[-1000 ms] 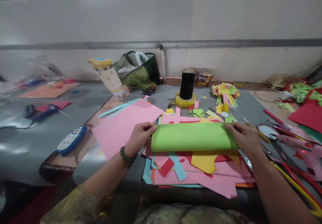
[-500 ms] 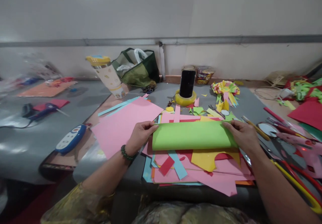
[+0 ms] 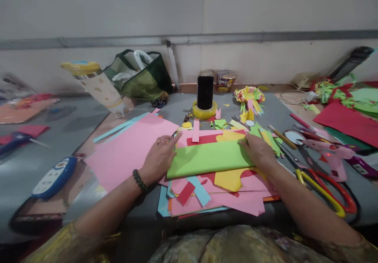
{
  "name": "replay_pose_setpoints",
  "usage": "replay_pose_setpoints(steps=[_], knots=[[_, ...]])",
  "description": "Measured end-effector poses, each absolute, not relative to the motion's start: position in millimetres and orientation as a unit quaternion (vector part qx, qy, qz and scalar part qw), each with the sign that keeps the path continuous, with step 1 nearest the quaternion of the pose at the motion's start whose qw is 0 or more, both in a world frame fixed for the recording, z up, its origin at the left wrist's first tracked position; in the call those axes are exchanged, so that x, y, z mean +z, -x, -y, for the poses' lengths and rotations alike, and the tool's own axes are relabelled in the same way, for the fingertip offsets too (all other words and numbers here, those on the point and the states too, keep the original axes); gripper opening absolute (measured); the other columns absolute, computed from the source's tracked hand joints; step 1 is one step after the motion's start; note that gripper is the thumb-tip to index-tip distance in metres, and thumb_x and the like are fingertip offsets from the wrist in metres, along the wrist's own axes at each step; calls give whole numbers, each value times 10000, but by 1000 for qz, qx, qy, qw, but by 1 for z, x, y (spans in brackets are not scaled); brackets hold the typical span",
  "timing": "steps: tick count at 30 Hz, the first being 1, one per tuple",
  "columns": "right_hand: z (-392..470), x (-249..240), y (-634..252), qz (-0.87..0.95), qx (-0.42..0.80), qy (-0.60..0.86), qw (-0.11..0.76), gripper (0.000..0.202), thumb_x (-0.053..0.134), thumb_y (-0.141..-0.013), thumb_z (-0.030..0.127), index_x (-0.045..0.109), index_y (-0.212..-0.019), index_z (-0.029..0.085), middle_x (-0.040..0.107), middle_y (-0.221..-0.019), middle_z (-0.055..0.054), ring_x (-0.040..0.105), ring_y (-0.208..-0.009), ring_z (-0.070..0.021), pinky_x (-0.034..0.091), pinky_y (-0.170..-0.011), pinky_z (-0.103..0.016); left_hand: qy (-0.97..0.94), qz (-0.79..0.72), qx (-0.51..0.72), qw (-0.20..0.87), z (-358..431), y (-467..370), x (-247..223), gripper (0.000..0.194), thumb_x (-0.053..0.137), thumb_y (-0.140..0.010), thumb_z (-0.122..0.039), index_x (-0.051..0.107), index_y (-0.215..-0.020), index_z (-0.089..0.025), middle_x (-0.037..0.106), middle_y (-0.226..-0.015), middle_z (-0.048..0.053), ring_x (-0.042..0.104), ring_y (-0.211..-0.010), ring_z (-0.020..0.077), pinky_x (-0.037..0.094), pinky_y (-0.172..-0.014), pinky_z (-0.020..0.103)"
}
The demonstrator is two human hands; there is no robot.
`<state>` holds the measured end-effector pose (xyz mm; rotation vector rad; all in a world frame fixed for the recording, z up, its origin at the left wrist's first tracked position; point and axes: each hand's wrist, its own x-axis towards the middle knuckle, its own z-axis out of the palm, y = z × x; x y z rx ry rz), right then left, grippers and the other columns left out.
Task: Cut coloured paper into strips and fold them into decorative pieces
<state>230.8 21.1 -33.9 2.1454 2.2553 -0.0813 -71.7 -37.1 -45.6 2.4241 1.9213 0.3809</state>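
- Two hands in play, the left hand (image 3: 159, 156) at the center of the frame, the right hand (image 3: 260, 150) just right of it, and one folded green paper (image 3: 211, 158) between them.
- Counting on: one phone (image 3: 205, 93) upright at one tape roll (image 3: 196, 113), upper center; two cups (image 3: 226, 81) behind; one bottle (image 3: 99, 91) and one bag (image 3: 141, 84), upper left; one paper flower (image 3: 249, 94), upper right of center; one pink glue gun (image 3: 327, 152) at the right.
- Left hand: forefinger stretched toward the upper right beside the paper's left end, other fingers curled; whether they grip anything, I cannot tell.
- Right hand: half closed, fingertips at the paper's upper right corner; pinching or pressing, I cannot tell.
- And here's the change! A second ago the left fingertips pinch the upper left corner; now that forefinger points out straight.
- The fold, rounded earlier, looks flatter; the whole view shifts, with bottle and bag farther left.
- The green paper itself: bright lime, plain, a long band tilting slightly up to the right, lying across the middle of the pink-topped paper stack (image 3: 189, 206).
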Motion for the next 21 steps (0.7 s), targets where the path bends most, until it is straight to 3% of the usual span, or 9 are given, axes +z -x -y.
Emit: replay_pose_setpoints(steps=[2, 4, 6, 9, 12, 16, 19, 21], knots=[[-21, -33, -230, -719, -33, -693, 32, 205, 435, -960, 276, 606, -936, 163, 689, -961, -130, 615, -871, -233, 301, -580, -279, -855, -511, 85, -22, 31, 73, -38, 446, 455, -879, -117, 587, -1271, -286, 541, -1369, 113, 450, -1280, 287, 328, -1052, 487], [-22, -32, -229, -716, -35, -696, 36, 212, 428, -966, 289, 603, -958, 169, 690, -965, -124, 616, -865, -231, 293, -573, -279, -911, -412, 31, 4, 22, 69, -28, 393, 456, -886, -85, 662, -1150, -291, 523, -1408, 79, 430, -1303, 270, 297, -1082, 474], [-22, -32, -230, -716, -33, -696, 35, 209, 430, -965, 292, 604, -958, 177, 691, -962, -118, 616, -858, -227, 291, -572, -278, -924, -381, -13, 39, 14, 59, -16, 314, 475, -870, -64, 706, -1015, -219, 603, -1311, 102, 508, -1221, 269, 354, -1047, 432], [-21, -31, -229, -714, -32, -698, 39, 211, 432, -964, 293, 607, -961, 176, 692, -972, -120, 619, -871, -227, 305, -581, -277, -913, -387, -93, 83, 10, 34, -3, 171, 542, -831, -108, 711, -812, -131, 707, -963, 141, 630, -976, 263, 485, -860, 330], [-21, -30, -229, -713, -36, -698, 46, 227, 421, -971, 294, 609, -992, 167, 690, -1011, -131, 623, -919, -235, 328, -603, -277, -875, -462, -130, 64, 18, 8, 2, 273, 561, -892, -332, 686, -933, -93, 697, -885, 164, 662, -833, 276, 506, -691, 323], [-22, -31, -229, -714, -41, -698, 47, 231, 418, -973, 290, 606, -1029, 166, 687, -1036, -129, 625, -952, -242, 342, -617, -283, -865, -478, -145, 46, 30, -11, -4, 457, 535, -921, -392, 526, -1292, -126, 699, -911, 167, 665, -851, 303, 501, -660, 341], [-22, -35, -231, -716, -45, -696, 38, 242, 417, -976, 294, 604, -1050, 159, 686, -1025, -127, 626, -955, -247, 351, -621, -288, -879, -468, -90, 12, 30, -10, -18, 521, 577, -898, -397, 500, -1331, -119, 617, -1207, 246, 584, -1118, 363, 488, -847, 437], [-23, -40, -233, -716, -45, -696, 25, 234, 432, -972, 293, 607, -1056, 163, 687, -1012, -120, 626, -938, -243, 358, -617, -286, -903, -424, -63, 29, 26, -5, -28, 493, 552, -919, -342, 488, -1348, -105, 465, -1418, 250, 431, -1318, 355, 380, -1026, 468]])
